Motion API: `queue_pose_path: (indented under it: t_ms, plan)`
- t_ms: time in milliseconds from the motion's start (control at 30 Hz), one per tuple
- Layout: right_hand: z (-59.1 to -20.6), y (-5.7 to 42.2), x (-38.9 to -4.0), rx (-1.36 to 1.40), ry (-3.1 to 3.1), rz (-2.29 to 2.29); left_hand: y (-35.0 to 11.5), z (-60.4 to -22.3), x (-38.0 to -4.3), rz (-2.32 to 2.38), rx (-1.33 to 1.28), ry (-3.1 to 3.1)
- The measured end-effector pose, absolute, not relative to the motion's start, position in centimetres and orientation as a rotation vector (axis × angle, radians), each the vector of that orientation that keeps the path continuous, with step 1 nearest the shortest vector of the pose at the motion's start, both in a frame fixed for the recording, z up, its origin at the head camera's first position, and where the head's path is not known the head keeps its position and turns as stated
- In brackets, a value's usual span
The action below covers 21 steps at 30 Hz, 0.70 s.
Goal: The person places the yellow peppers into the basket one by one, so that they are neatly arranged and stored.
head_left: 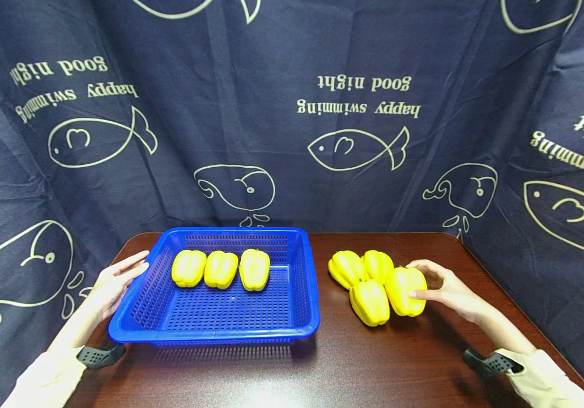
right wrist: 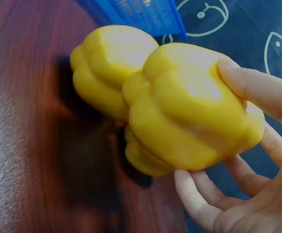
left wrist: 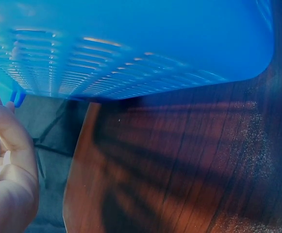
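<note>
My right hand point(head_left: 447, 289) holds a yellow bell pepper point(head_left: 405, 292) at the right end of a small cluster. In the right wrist view, thumb and fingertips press on opposite sides of this pepper point(right wrist: 189, 107). Close beside it are three more yellow bell peppers: one at the front point(head_left: 370, 302), one at the back point(head_left: 377, 265) and one at the left point(head_left: 346, 268). My left hand point(head_left: 110, 288) is at the left rim of a blue plastic basket point(head_left: 215, 335), fingertips right at the edge. Inside the basket, three yellow bell peppers point(head_left: 221, 270) lie in a row towards the back.
The basket stands on the left part of a dark brown wooden table point(head_left: 373, 368). A dark blue curtain point(head_left: 281, 113) with fish prints hangs behind the table and along both sides.
</note>
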State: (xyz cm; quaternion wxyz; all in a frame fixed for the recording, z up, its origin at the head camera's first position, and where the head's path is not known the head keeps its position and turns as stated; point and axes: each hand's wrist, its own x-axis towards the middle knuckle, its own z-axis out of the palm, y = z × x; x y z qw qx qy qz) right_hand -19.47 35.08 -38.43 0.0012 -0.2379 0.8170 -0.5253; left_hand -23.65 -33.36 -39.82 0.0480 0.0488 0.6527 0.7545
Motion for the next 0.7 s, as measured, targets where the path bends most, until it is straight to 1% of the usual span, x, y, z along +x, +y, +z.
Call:
queue_pose_path:
  t_ms: [300, 700]
  plan:
    - [-36.5, 34.6, -19.6, -0.740, 2.621, -1.598, -33.3, -39.8, -23.6, 2.296, 0.153, 1.979]
    - [-34.5, 32.8, -20.1, -0.823, 2.586, -1.616, -33.4, -39.6, -23.7, 2.276, 0.118, 2.001]
